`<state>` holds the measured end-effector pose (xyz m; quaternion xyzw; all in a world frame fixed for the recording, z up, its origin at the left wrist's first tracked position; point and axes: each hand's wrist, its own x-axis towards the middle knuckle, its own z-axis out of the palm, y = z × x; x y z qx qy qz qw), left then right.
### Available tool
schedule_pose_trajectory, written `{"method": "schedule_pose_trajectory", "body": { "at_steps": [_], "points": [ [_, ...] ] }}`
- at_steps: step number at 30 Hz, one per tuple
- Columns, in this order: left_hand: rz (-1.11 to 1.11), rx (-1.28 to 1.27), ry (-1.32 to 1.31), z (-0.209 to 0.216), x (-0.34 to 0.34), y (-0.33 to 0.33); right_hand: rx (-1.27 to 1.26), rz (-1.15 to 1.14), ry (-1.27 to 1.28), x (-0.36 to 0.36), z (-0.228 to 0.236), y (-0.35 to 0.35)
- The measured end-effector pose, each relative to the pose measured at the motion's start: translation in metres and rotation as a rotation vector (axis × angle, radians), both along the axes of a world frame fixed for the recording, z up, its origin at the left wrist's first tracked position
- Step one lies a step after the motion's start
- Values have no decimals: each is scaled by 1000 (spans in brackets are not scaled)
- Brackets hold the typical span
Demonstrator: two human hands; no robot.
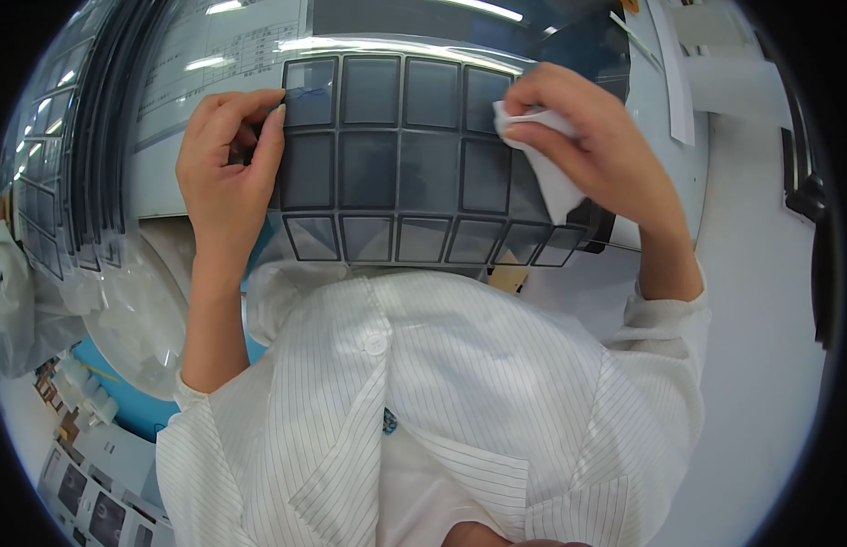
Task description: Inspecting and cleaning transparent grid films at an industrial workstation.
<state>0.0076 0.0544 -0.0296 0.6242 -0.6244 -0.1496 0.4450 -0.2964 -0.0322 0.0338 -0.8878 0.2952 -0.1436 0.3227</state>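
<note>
A grey, see-through plastic sheet with dark bars, a gridded panel [399, 133], lies across the worktop in front of me. Its several rectangular cells run in rows, and the near row bends down over the table's front edge. Thin blue scribbled lines [307, 91] show in its far left cell. Thumb and fingers of my left hand [225, 159] are closed at the panel's left edge, by that cell. My right hand [598, 137] pinches a folded white cloth [555, 182] over the panel's far right part. The cloth hangs down from the fingers and covers some of the right-hand cells.
Several similar dark-framed panels [86, 137] stand stacked at the left. A printed sheet [223, 55] lies on the worktop beyond my left hand. Clear plastic bags [136, 310] bulge at the lower left. White paper [676, 82] lies near the right edge.
</note>
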Motion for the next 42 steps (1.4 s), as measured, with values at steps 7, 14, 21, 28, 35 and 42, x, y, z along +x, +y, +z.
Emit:
{"method": "schedule_pose_trajectory", "body": {
  "at_steps": [7, 14, 21, 28, 35, 42],
  "points": [
    [-8, -31, -10, -1, -1, 0, -159, 20, 17, 17, -24, 10],
    [-17, -15, 20, 0, 1, -1, -565, 154, 167, 11, -21, 24],
    [-31, -20, 58, 1, -1, -1, -650, 218, 311, 18, -12, 30],
    [-18, -26, 38, 1, 0, 0, -645, 174, 321, 11, -5, 36],
    [-25, -45, 20, 0, 2, -2, -405, 55, 99, 21, 3, 27],
    [-21, -31, 36, 0, 1, 0, 251, -163, 141, 29, 11, 11]
  ]
}}
